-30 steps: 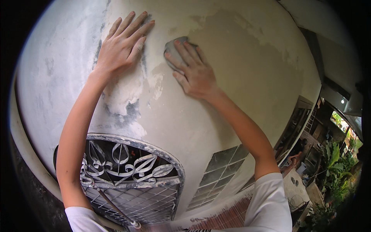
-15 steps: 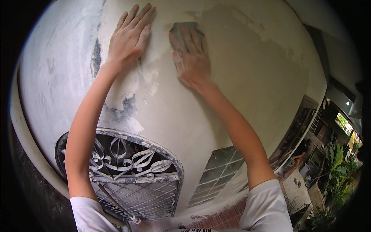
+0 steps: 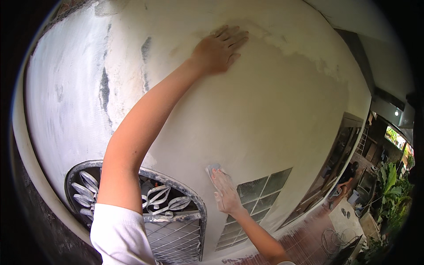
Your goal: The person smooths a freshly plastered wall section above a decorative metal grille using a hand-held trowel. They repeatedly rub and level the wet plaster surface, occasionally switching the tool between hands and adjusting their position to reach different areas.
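Note:
The plastered wall (image 3: 282, 110) fills most of the view, patchy with white and grey coats. My left hand (image 3: 225, 48) lies flat high on it, fingers apart, holding nothing. Lower down, my right hand (image 3: 225, 194), dusted white, presses a small grey pad (image 3: 213, 167) to the plaster with its fingers over it. That hand is beside a glass-block panel (image 3: 251, 207) and just right of an arched metal window grille (image 3: 163, 198) with scrollwork. Much of the pad is hidden under my fingers.
A pale pipe (image 3: 20, 132) runs along the far left. At right are a door (image 3: 335, 159), another person (image 3: 346, 181), leafy plants (image 3: 391, 190), a bucket (image 3: 353, 197) and coiled cable (image 3: 335, 238) on the ground. A tiled floor (image 3: 311, 234) shows below.
My left hand has moved right along the upper wall. My right hand has slid far down with the grey pad, to beside the glass-block panel.

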`<action>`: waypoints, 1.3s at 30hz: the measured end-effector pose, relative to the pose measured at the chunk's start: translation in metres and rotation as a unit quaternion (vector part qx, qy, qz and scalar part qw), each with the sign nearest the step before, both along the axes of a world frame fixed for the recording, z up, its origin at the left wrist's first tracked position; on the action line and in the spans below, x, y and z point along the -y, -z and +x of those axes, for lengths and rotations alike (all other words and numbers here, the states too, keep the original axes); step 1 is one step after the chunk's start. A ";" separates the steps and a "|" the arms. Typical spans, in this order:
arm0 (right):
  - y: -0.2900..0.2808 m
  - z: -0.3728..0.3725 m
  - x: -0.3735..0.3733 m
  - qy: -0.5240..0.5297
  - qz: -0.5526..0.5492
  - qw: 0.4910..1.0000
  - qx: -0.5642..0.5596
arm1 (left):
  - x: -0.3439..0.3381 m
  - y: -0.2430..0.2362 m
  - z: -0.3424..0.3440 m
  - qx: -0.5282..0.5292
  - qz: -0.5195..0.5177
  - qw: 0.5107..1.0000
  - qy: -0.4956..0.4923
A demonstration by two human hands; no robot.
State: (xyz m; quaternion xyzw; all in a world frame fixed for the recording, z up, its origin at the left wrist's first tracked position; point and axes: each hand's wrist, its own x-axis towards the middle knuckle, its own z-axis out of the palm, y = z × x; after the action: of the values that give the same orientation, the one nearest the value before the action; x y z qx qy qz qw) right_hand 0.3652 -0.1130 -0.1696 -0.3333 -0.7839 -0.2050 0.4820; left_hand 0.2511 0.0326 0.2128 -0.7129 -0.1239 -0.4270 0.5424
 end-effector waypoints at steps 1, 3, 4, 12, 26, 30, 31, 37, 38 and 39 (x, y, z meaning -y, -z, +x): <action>0.002 -0.001 0.005 0.000 -0.002 1.000 -0.015 | 0.000 -0.008 0.009 0.049 0.013 0.998 -0.026; 0.002 -0.003 0.015 0.004 -0.005 0.999 -0.037 | 0.001 -0.023 0.027 0.146 0.027 0.984 -0.094; 0.001 -0.005 0.020 0.010 -0.004 0.999 -0.043 | 0.001 -0.030 0.034 0.153 0.015 0.983 -0.100; -0.011 0.009 0.023 0.091 0.057 0.985 -0.136 | -0.002 -0.038 0.056 0.098 0.030 0.990 -0.099; -0.274 -0.037 -0.096 0.221 0.196 0.955 0.036 | 0.030 0.178 -0.110 0.062 -0.143 0.987 -0.034; -0.335 -0.042 -0.124 0.252 0.282 0.925 0.017 | 0.032 0.213 -0.139 0.063 -0.143 0.986 -0.061; -0.352 -0.041 -0.129 0.274 0.282 0.919 0.009 | 0.031 0.217 -0.143 0.064 -0.114 0.989 -0.061; -0.432 -0.040 -0.138 0.360 0.287 0.887 -0.028 | 0.027 0.220 -0.146 0.062 -0.144 0.985 -0.068; -0.418 -0.044 -0.137 0.336 0.300 0.892 -0.041 | 0.028 0.221 -0.146 0.061 -0.138 0.986 -0.069; -0.401 -0.048 -0.134 0.314 0.314 0.894 -0.056 | 0.028 0.221 -0.146 0.061 -0.139 0.986 -0.069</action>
State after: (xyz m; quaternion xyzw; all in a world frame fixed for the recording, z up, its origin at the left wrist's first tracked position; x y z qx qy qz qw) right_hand 0.3174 0.0211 0.2316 -0.4044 -0.5052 -0.5617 0.5155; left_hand 0.1053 0.0046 -0.0079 -0.7436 -0.2640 -0.4095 0.4578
